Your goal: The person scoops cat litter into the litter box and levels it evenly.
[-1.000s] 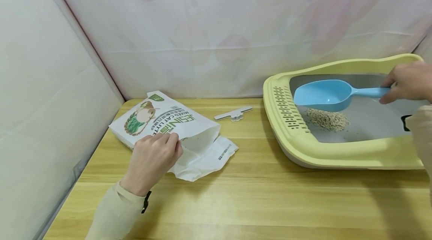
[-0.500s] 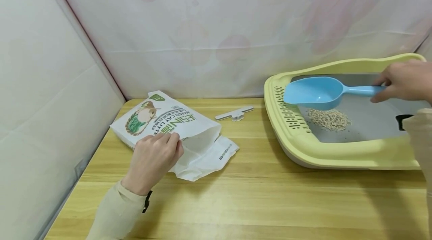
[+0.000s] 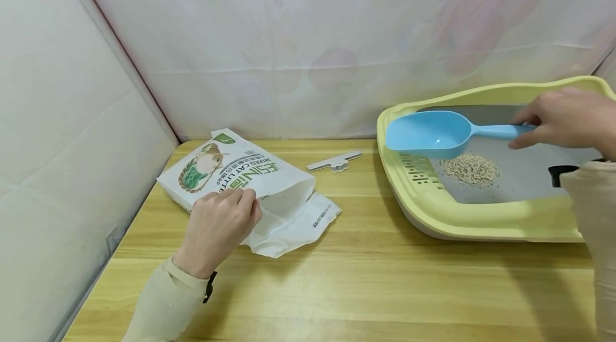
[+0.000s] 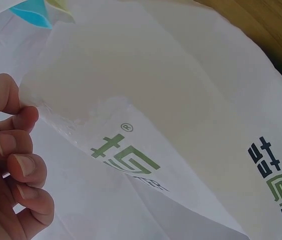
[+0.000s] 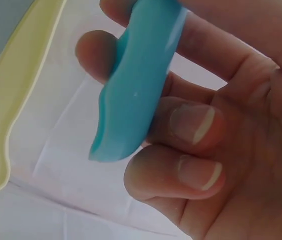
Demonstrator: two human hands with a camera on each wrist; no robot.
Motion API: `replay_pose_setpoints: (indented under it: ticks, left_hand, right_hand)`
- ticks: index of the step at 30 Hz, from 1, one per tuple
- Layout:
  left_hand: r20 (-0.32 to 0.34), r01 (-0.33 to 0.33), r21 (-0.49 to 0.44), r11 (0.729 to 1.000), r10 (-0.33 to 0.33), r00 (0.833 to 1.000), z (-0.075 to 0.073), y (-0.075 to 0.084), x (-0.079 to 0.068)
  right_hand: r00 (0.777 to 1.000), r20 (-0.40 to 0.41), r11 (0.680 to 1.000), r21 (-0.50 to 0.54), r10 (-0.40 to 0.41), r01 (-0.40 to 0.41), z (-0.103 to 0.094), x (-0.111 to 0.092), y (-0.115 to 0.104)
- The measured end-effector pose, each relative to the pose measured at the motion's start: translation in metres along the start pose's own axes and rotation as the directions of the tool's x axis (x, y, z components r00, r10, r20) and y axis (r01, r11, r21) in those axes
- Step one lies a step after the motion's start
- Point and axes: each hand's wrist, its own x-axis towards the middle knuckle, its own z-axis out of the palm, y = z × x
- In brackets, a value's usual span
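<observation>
My left hand [image 3: 222,230] pinches the edge of a white cat litter bag [image 3: 250,168] lying on the table with its mouth open to the right. In the left wrist view, thumb and finger hold the bag's paper rim [image 4: 30,100] while the other fingers curl below. My right hand [image 3: 568,120] grips the handle of a blue scoop [image 3: 428,136]; the right wrist view shows fingers curled round that handle [image 5: 135,90]. The scoop's bowl hangs over the left rim of a yellow and grey litter box [image 3: 414,203]. A small heap of litter pellets [image 3: 471,169] lies in the box.
Between bag and box, a white sealing clip [image 3: 334,161] lies on the wooden table [image 3: 356,283]. A printed cloth wall [image 3: 289,48] rises behind the table, and a plain white one [image 3: 77,133] stands on the left.
My right hand has carried the scoop leftward, from above the pellets to over the box's left rim. The left hand and the bag have stayed in place.
</observation>
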Motion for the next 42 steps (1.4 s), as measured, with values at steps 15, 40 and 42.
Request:
replay_pose_setpoints:
  ticks: [15, 40, 42]
  left_hand:
    - [0.011, 0.007, 0.005, 1.000, -0.007, 1.000, -0.001, -0.001, 0.000]
    - [0.015, 0.008, -0.003, 1.000, -0.008, 1.000, -0.004, -0.001, -0.001]
    - [0.018, 0.010, -0.002, 1.000, -0.010, 1.000, -0.004, -0.002, -0.002]
  right_hand:
    - [1.000, -0.001, 0.997, 0.078, -0.026, 0.026, -0.011, -0.002, -0.036]
    - [0.981, -0.038, 0.973, 0.132, -0.188, 0.191, -0.004, 0.002, -0.085]
    - [0.978, -0.039, 0.967, 0.142, -0.206, 0.210, -0.003, 0.003, -0.089]
